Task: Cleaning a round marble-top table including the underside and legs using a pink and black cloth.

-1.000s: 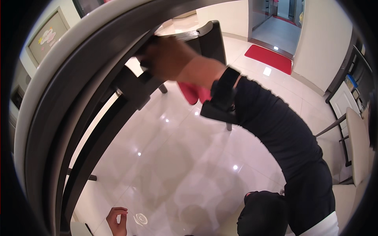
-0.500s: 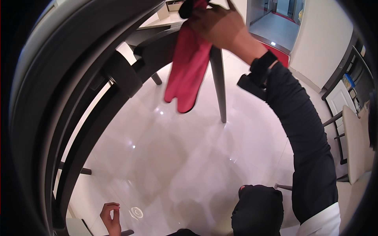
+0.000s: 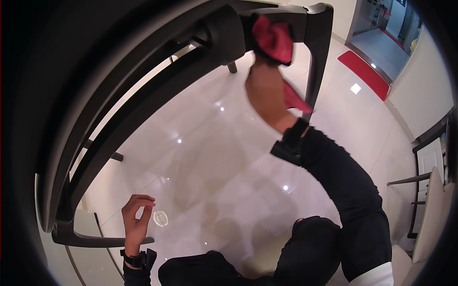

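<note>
Glossy pale floor tiles [image 3: 214,167] mirror points of light below a smooth, dark, curving frame [image 3: 143,107]. Overlapping its far beam, a bunched red cloth [image 3: 274,38], dark-edged, sits grasped in the right hand's grip [image 3: 267,90], contact unclear. The left hand [image 3: 136,212] curls into a loose C, grip released.

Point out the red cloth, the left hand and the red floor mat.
Red cloth [image 3: 279,40]: head view, its bunched upper part.
Left hand [image 3: 135,226]: head view, middle of the hand.
Red floor mat [image 3: 364,75]: head view, middle of its surface.
</note>
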A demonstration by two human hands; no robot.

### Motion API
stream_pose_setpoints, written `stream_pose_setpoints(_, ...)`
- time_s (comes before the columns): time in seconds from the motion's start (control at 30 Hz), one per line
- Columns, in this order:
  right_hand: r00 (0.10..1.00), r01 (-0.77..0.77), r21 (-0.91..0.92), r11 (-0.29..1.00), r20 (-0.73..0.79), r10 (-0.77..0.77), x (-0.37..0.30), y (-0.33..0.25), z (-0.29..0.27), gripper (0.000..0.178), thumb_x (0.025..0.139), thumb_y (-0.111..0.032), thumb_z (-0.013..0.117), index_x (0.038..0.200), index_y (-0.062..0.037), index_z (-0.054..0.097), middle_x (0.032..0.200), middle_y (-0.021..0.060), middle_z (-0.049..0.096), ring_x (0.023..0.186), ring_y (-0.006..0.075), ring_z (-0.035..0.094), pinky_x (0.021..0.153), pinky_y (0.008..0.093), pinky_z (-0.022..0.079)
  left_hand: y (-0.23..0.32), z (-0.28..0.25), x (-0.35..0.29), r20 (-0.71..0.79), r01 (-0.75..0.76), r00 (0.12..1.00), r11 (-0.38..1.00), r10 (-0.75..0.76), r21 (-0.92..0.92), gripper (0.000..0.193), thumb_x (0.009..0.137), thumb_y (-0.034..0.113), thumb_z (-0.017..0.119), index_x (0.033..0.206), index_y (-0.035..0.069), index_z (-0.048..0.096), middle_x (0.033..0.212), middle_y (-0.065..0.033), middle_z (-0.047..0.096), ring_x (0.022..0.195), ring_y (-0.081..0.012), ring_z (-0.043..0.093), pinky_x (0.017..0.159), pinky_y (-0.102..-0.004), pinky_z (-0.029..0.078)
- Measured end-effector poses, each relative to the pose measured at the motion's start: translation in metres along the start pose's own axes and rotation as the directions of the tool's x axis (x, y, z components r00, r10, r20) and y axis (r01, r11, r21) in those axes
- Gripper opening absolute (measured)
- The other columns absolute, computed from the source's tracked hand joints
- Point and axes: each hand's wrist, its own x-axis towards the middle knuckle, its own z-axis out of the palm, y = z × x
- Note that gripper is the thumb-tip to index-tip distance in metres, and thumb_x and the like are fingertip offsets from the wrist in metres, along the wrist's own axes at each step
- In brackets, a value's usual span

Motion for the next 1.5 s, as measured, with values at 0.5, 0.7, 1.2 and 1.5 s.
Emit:
stream_pose_setpoints(0.5, 0.865, -0.472, 0.799, 0.372, 0.339, 0.369, -0.049, -0.253, 0.002, 0.088, 0.08, 0.016, 0.043, 0.163, 0.0009, 0.018, 0.101, 0.0334, 0.061, 0.091, 0.0512, 0.063, 0.082, 0.0448, 0.052, -0.027, -0.017, -0.047, -0.064, 0.162, 0.983, 0.975, -0.174, -0.151, 0.013, 0.09, -0.01, 0.062, 0.095, 0.0, 0.069, 0.096, -0.0113, 0.071, 0.089, -0.0196, 0.066, 0.081, -0.0296, 0.051)
stream_pose_setpoints(0.7, 0.695, -0.642, 0.762, -0.085, 0.626, 0.352, -0.052, -0.372, 0.011, 0.052, 0.075, 0.019, 0.042, 0.117, -0.0045, 0.06, 0.084, 0.0226, 0.063, 0.079, 0.0434, 0.064, 0.07, 0.0419, 0.05, -0.043, -0.032, -0.076, -0.221, 0.191, 0.945, 0.956, -0.24, -0.221, 0.02, 0.09, -0.001, 0.069, 0.109, -0.005, 0.068, 0.104, -0.008, 0.071, 0.099, -0.0137, 0.06, 0.089, -0.0304, 0.048)
stream_pose_setpoints(1.2, 0.357, -0.466, 0.658, -0.592, 0.752, 0.554, -0.02, -0.217, 0.047, 0.023, 0.09, 0.001, 0.047, 0.076, -0.0047, 0.064, 0.071, 0.0021, 0.056, 0.062, 0.0119, 0.05, 0.053, 0.0264, 0.033, -0.04, -0.041, -0.078, -0.207, 0.135, 0.96, 0.957, -0.191, -0.256, 0.012, 0.092, -0.01, 0.06, 0.095, -0.001, 0.068, 0.098, -0.0119, 0.071, 0.093, -0.0209, 0.068, 0.085, -0.0301, 0.052)
stream_pose_setpoints(1.5, 0.542, -0.533, 0.799, -0.28, 0.576, 0.612, -0.037, -0.252, 0.027, 0.025, 0.089, 0.001, 0.045, 0.079, -0.0007, 0.068, 0.072, 0.0017, 0.06, 0.063, 0.0104, 0.05, 0.057, 0.0252, 0.037, -0.042, -0.048, -0.074, -0.184, 0.124, 0.965, 0.943, -0.187, -0.308, 0.021, 0.095, -0.008, 0.06, 0.113, 0.001, 0.064, 0.115, -0.0117, 0.07, 0.103, -0.0195, 0.066, 0.091, -0.0306, 0.052)
